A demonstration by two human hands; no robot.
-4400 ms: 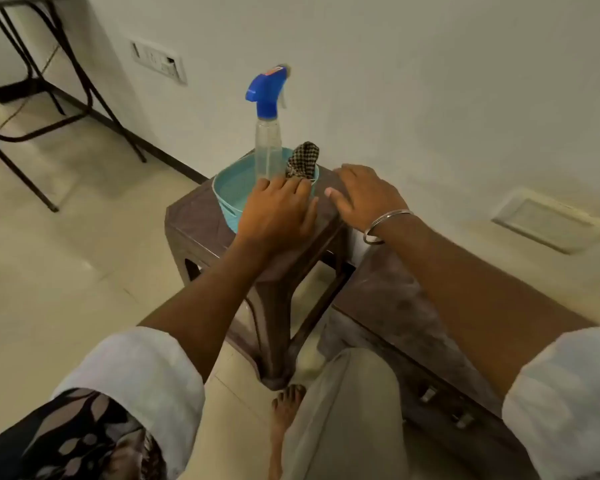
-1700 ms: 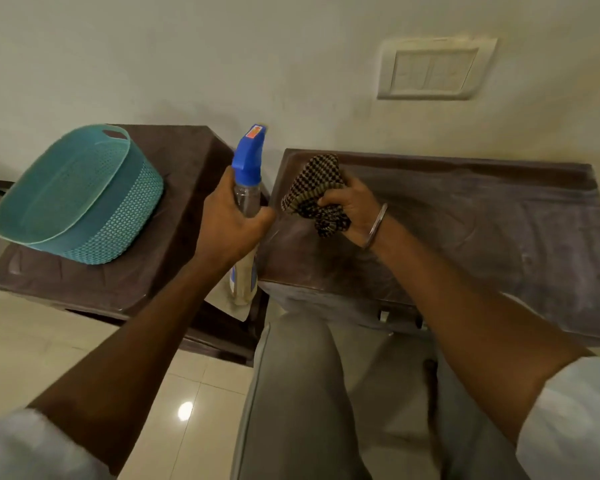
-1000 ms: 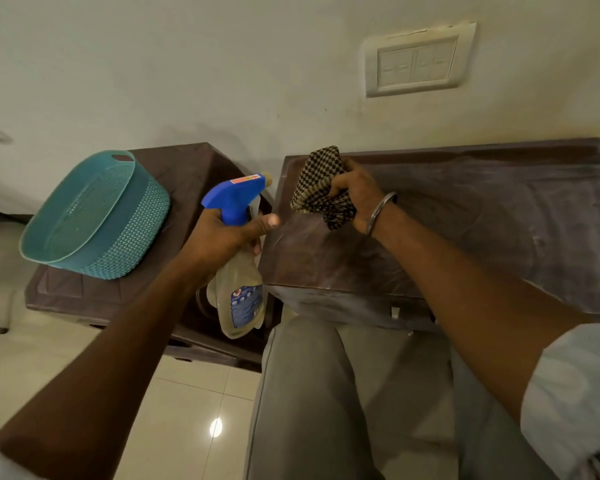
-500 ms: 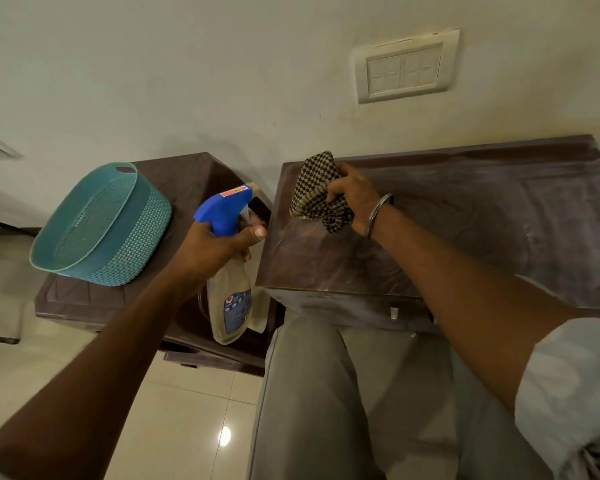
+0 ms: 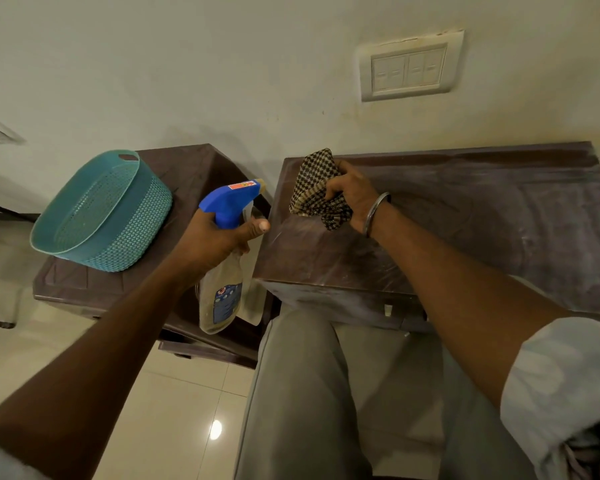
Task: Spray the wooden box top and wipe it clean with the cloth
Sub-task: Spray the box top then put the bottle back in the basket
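The dark wooden box [image 5: 465, 237] stands against the wall, its dusty top streaked pale. My right hand [image 5: 355, 194] grips a bunched black-and-tan checked cloth [image 5: 314, 188] over the box's far left corner. My left hand [image 5: 215, 242] grips the neck of a clear spray bottle [image 5: 222, 292] with a blue trigger head [image 5: 231, 202]. The bottle hangs in the gap just left of the box, and its nozzle points right, toward the box top.
A teal plastic basket [image 5: 108, 213] lies tilted on a brown stool [image 5: 187, 174] left of the box. A switch plate [image 5: 409, 67] is on the wall above. My legs in grey trousers [image 5: 309, 393] are in front of the box, on a tiled floor.
Since a second ago the bottle has stayed in my left hand, shifting slightly. My right hand keeps the cloth at the same corner. The view moved in a little closer.
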